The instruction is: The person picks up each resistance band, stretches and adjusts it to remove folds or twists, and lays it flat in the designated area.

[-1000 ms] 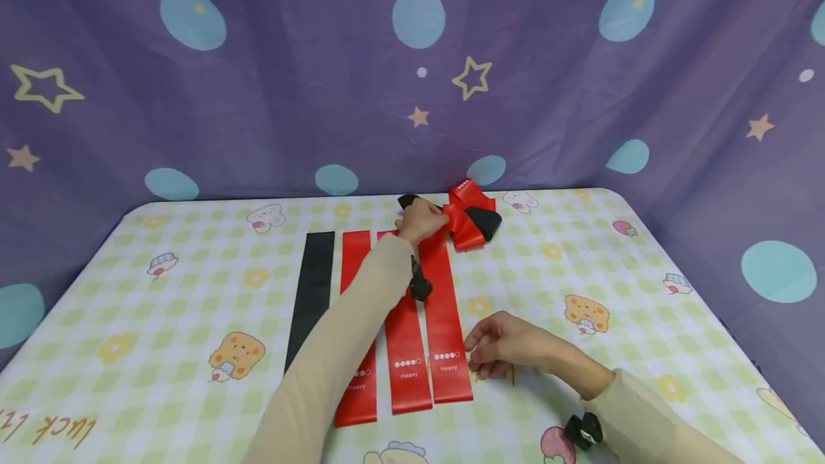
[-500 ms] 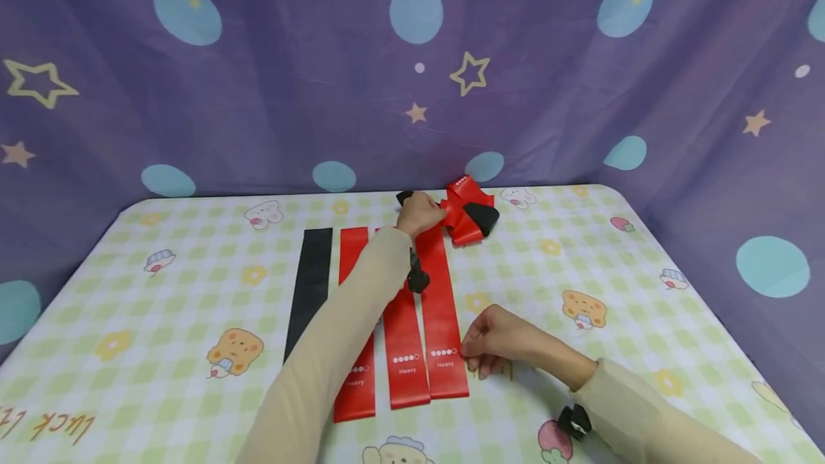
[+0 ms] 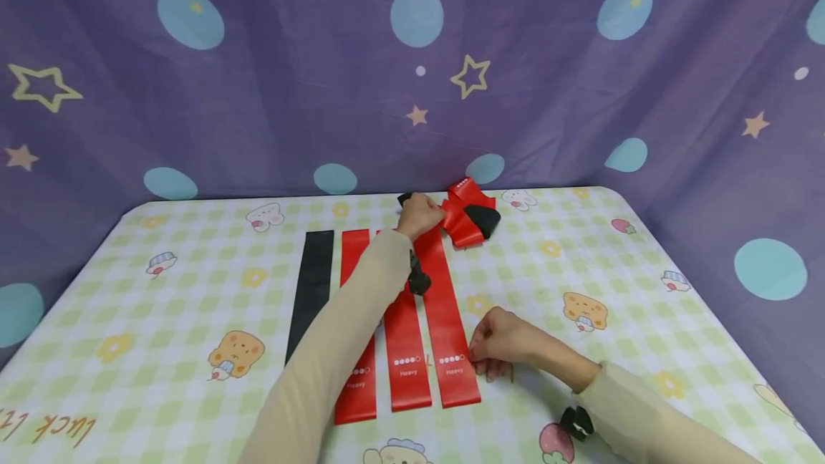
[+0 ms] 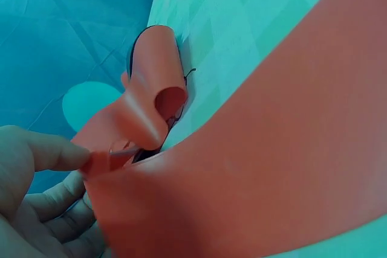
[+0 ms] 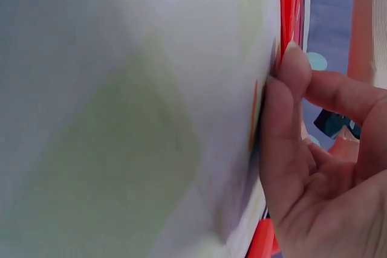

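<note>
In the head view my left hand [image 3: 420, 216] pinches the far end of the rightmost red resistance band [image 3: 441, 299], printed "Heavy". The left wrist view shows that red band [image 4: 260, 155] rising to the thumb and finger. Lower down, my right hand [image 3: 509, 342] pinches the same band's right edge near its front end; thumb and fingertip meet on the red edge in the right wrist view. To its left lie a second red band [image 3: 407, 349], a third red band [image 3: 356, 399] partly under my left forearm, and a black band [image 3: 312, 263].
Behind the left hand is a loose heap of red and black bands [image 3: 465, 228]. A small black piece [image 3: 404, 198] shows behind that hand. The checked tablecloth [image 3: 180, 321] runs back to a purple curtain [image 3: 283, 92].
The near end of the rightmost red band has shifted right, widening the gap to the band beside it. My right hand went slightly left, then back right with it. The left hand stays nearly still.
</note>
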Demonstrator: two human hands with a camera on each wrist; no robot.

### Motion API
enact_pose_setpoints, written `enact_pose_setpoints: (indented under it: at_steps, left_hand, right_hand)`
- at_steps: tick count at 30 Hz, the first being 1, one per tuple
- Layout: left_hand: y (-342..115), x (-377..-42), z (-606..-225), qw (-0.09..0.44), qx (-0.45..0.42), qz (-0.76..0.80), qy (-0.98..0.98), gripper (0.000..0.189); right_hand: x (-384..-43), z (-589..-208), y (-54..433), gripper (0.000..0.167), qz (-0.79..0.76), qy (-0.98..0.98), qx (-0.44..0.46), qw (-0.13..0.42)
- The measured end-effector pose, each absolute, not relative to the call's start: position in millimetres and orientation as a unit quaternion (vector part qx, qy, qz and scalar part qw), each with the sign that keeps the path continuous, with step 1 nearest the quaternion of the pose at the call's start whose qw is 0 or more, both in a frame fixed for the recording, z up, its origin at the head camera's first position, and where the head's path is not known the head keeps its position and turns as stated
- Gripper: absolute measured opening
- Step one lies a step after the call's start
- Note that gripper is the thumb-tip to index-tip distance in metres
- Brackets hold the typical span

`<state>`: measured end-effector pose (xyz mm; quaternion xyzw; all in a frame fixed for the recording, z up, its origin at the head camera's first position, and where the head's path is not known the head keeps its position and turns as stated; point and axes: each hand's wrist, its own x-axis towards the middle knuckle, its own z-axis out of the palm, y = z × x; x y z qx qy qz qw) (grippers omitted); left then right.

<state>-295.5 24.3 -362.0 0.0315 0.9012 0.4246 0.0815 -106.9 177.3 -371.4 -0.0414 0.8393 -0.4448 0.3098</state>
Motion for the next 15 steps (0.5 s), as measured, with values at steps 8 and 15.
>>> enact_pose_setpoints:
  at_steps: [8, 15]
  left_hand:
    - [25, -294, -360, 0.036, 0.041, 0.431, 0.901, 0.015]
    - [27, -296, -353, -0.001, 0.068, 0.456, 0.887, 0.012]
  right_hand:
    - [-113, -366, 186, 0.013, -0.441, 0.841, -0.062, 0.308]
    - [-124, -359, 188, 0.01, -0.432, 0.854, -0.06, 0.285]
